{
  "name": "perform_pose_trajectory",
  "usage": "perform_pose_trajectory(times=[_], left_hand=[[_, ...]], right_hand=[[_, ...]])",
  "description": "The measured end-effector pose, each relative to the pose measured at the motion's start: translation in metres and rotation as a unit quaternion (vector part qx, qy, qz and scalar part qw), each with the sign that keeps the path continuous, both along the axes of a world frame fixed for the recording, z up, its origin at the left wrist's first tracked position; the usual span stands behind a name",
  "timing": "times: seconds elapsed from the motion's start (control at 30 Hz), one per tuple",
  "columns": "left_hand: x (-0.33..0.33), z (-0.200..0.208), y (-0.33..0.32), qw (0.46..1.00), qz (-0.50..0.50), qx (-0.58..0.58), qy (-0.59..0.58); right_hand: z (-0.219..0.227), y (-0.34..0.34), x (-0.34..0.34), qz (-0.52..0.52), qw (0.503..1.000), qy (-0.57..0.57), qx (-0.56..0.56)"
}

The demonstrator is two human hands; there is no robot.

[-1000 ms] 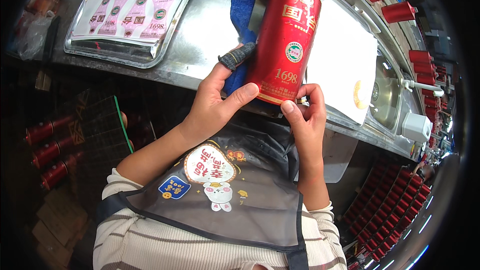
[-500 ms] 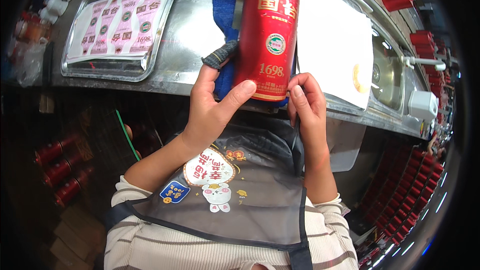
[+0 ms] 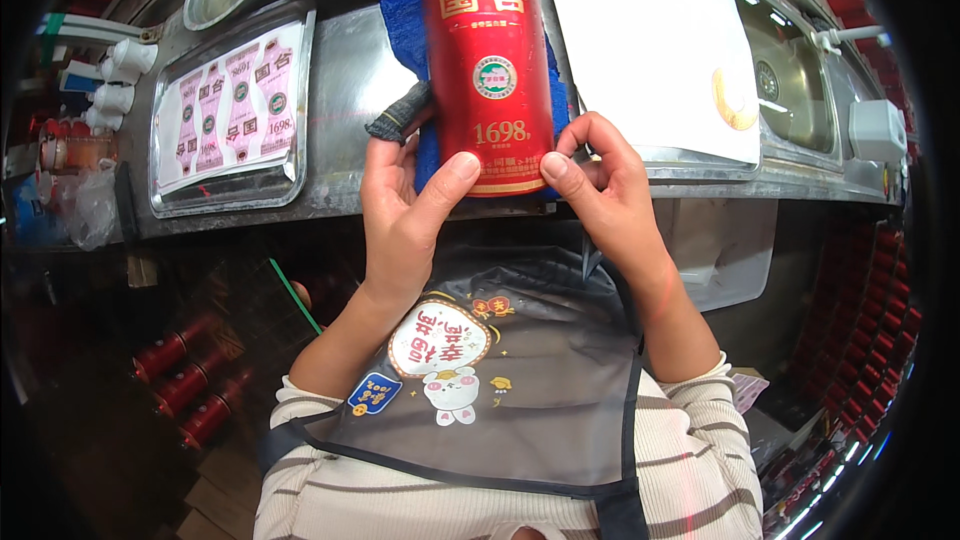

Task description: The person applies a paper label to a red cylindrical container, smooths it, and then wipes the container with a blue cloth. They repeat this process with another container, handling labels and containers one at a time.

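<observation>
Shifted since the earlier frames: red cylindrical bottle [image 3: 487,65] now farther up the view and nearly upright in it, both thumbs pressed side by side on its lower label edge, where a moment ago the hands sat lower and more spread.

Far left, white caps [image 3: 118,80] in a cluster by the bench edge. Next, a shallow metal tray [image 3: 300,100] of red-and-pink label sheets [image 3: 232,105], many labels unused. Then left hand [image 3: 405,205], one fingertip in a dark cot, thumb flat on the label, fingers curled behind the bottle. Bottle itself lying over a blue cloth [image 3: 405,25] on the steel bench [image 3: 345,80]. Right hand [image 3: 600,185] likewise gripping, thumb pressing the label's lower edge. Beyond, a white sheet [image 3: 650,40], then a sink [image 3: 800,90].

Judged from this: label already on and apparently being smoothed down; more bottles probably left to label.
</observation>
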State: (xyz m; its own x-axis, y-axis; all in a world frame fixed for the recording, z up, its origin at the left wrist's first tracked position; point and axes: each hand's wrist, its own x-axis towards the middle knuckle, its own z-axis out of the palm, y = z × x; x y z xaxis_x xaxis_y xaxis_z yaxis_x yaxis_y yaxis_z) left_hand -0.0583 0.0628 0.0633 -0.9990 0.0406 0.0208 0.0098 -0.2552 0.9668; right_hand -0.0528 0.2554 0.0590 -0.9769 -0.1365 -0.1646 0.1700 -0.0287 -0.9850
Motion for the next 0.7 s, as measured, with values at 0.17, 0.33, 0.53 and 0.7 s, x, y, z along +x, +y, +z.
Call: perform_pose_trajectory(times=[0.17, 0.33, 0.53, 0.7], left_hand=[[0.0, -0.004, -0.003, 1.0, -0.008, -0.013, 0.004], [0.002, -0.006, -0.004, 0.999, -0.027, -0.031, 0.022], [0.012, -0.017, -0.016, 0.999, 0.031, 0.009, 0.022], [0.04, -0.027, -0.02, 0.972, 0.08, -0.169, 0.139]], right_hand=[[-0.01, 0.001, -0.001, -0.022, 0.999, 0.012, -0.022], [-0.009, 0.005, 0.001, 0.014, 1.0, 0.003, 0.005], [0.002, 0.003, 0.002, 0.02, 0.999, -0.03, -0.002], [0.008, -0.004, 0.004, 0.022, 0.999, -0.033, -0.015]])
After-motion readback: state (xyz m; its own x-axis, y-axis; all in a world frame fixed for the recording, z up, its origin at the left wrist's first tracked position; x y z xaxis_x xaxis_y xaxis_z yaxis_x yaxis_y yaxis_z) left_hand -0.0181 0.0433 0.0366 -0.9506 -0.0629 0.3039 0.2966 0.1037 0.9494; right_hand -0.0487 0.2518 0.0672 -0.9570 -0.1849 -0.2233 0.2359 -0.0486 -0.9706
